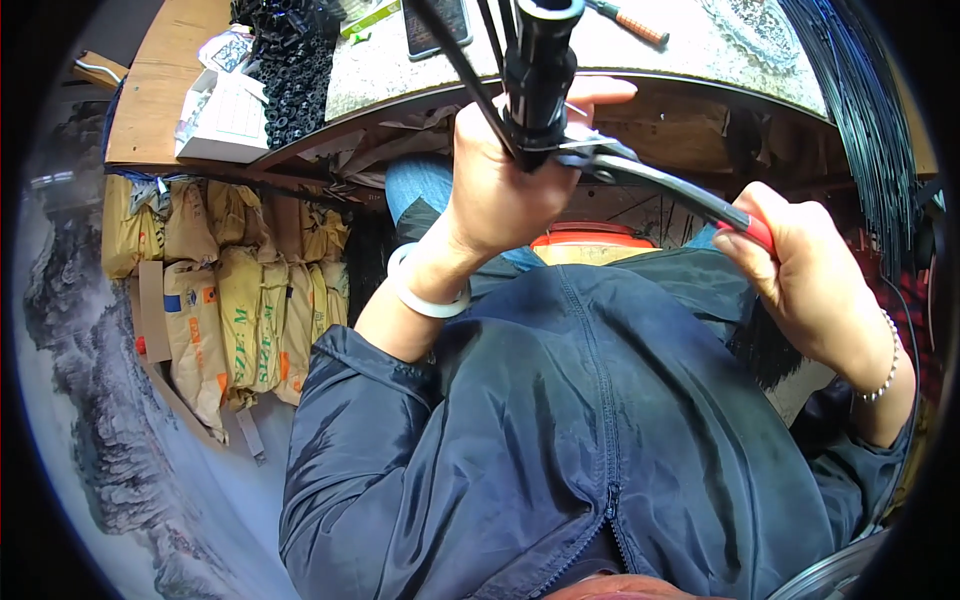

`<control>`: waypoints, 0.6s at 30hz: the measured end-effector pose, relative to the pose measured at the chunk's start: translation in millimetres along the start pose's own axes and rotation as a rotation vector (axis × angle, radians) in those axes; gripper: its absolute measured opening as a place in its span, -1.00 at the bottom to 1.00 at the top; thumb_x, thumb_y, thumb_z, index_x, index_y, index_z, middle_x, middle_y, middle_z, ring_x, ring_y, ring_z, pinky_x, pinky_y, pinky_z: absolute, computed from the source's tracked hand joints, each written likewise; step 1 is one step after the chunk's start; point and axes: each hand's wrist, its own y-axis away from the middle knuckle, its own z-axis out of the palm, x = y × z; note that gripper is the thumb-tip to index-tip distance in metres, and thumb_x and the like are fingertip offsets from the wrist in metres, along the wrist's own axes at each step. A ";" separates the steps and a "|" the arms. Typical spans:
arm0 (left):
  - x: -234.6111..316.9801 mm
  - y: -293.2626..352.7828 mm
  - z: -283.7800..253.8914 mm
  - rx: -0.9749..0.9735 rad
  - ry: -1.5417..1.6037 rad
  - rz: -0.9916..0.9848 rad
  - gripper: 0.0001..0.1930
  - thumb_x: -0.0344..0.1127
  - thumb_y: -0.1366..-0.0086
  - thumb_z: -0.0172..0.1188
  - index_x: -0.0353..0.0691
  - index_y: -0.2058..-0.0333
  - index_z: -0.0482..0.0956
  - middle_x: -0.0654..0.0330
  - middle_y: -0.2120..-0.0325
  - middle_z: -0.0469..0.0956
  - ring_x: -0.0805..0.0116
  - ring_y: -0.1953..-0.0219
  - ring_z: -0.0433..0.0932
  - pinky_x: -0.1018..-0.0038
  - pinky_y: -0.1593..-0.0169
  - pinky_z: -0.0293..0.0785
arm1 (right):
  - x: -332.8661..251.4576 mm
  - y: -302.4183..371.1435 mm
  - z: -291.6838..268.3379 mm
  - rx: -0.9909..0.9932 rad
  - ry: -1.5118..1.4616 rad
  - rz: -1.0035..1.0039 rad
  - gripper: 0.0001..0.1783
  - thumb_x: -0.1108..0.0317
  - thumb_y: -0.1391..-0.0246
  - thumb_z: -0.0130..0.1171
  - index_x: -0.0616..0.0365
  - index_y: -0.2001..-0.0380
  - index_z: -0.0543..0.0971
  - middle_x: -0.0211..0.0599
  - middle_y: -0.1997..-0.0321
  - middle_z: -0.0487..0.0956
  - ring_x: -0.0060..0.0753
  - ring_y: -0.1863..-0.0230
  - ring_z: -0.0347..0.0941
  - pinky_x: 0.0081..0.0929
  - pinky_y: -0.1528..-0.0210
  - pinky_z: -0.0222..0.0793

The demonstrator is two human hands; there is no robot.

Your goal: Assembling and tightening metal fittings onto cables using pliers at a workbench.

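Note:
My left hand (495, 195) is closed around a black stepped tube (540, 80) with thin black rods running off it, much like part of an umbrella frame. Its index finger stretches out to the right behind the tube. A pair of pliers (680, 185) with black and red handles is gripped in my right hand (815, 275). The plier jaws meet the lower end of the tube, beside my left fingers, where a thin bright wire shows. Whether the jaws are closed on the wire cannot be made out.
The workbench (370, 85) carries a heap of small black parts (290, 80), a white box (225, 115), a phone (437, 25) and an orange-handled tool (640, 28). A bundle of long black rods (870, 130) hangs over its right side. Yellow sacks (240, 310) stand below left.

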 end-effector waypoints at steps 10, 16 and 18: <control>14.2 -8.8 -14.0 0.042 0.548 -0.192 -0.63 -0.41 -0.27 -0.06 -0.48 -0.02 0.28 0.48 0.83 0.04 0.70 0.83 0.00 0.70 0.69 -0.03 | 18.2 0.5 31.8 0.035 -0.704 0.004 -0.87 0.39 -0.15 -0.04 0.16 0.30 0.26 -0.48 0.65 0.30 -0.72 0.68 0.12 -0.71 0.59 0.08; 15.0 -10.3 -13.9 0.058 0.583 -0.184 -0.64 -0.41 -0.28 -0.09 -0.44 -0.03 0.27 0.48 0.83 0.03 0.70 0.83 0.00 0.68 0.69 -0.02 | 22.0 3.0 39.7 0.044 -0.814 -0.042 -0.85 0.31 -0.19 -0.08 0.15 0.35 0.29 -0.49 0.61 0.35 -0.79 0.68 0.14 -0.79 0.62 0.08; 16.9 -11.0 -12.4 0.072 0.578 -0.206 -0.63 -0.40 -0.29 -0.09 -0.44 -0.04 0.27 0.48 0.83 0.03 0.70 0.83 0.00 0.69 0.69 -0.02 | 20.8 3.7 38.9 0.046 -0.863 0.000 -0.84 0.30 -0.20 -0.08 0.16 0.35 0.30 -0.49 0.56 0.37 -0.79 0.66 0.16 -0.81 0.60 0.10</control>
